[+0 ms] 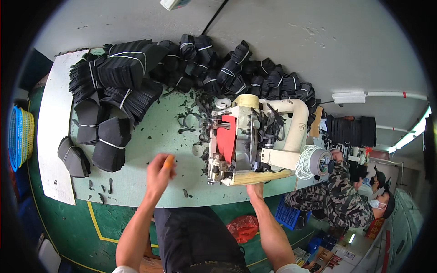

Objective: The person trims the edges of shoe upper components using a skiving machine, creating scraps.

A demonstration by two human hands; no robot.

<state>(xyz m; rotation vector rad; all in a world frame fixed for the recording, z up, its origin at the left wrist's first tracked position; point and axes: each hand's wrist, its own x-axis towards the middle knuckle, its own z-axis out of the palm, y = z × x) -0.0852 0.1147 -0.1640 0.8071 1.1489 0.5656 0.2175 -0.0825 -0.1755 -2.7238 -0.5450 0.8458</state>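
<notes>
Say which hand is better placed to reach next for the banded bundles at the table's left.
Probably the left hand: it is nearer the banded bundles, while the right hand is partly hidden by the machine.

Machine (243, 148) on the right of the table (136, 184), bundles (230, 68) behind and left of it (scraps (205, 102) between)

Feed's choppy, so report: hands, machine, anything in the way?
Left hand loosely curled above table. Right hand mostly hidden below near edge of machine. Black scraps clutter machine's left side.
</notes>
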